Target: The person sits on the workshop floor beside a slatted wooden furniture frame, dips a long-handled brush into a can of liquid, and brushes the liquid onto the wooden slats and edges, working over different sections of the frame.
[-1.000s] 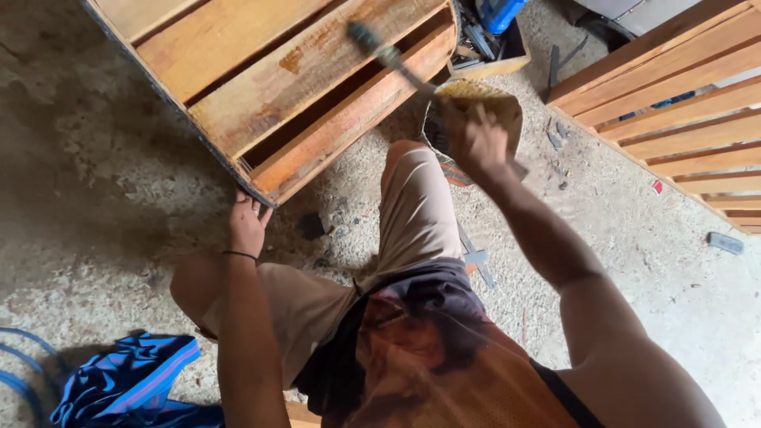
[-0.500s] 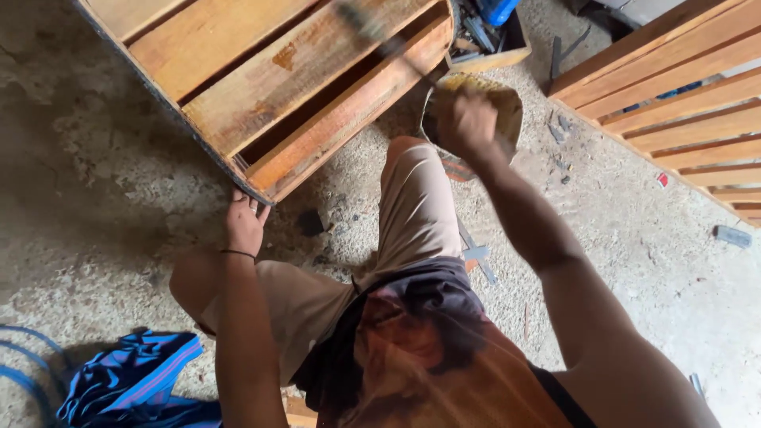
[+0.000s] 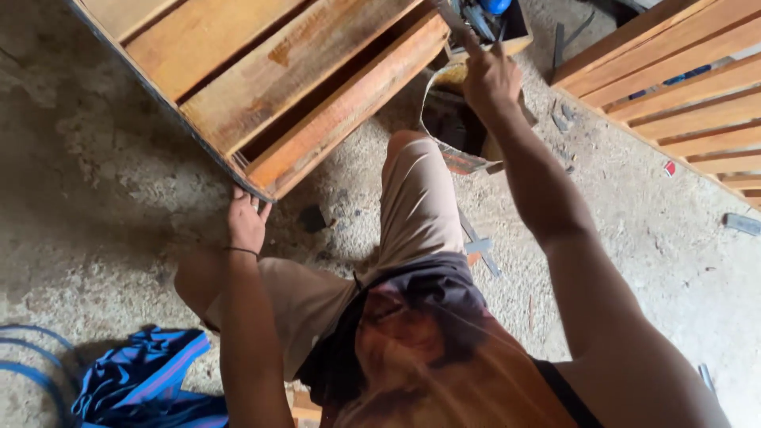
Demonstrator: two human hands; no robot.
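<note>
Concrete floor: left hand (image 3: 246, 222) grips one pallet's (image 3: 261, 87) corner; right hand's (image 3: 490, 75) grip unclear.

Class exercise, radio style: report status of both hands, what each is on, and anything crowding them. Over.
Left hand gripping the corner of the wooden pallet. Right hand stretched over the open container, grip unclear. Bent knee sits between both hands.

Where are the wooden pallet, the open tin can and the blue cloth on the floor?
wooden pallet (image 3: 261, 75), head view, on a middle slat.
tin can (image 3: 450, 119), head view, on its dark inside.
blue cloth (image 3: 143, 376), head view, on its crumpled middle.
</note>
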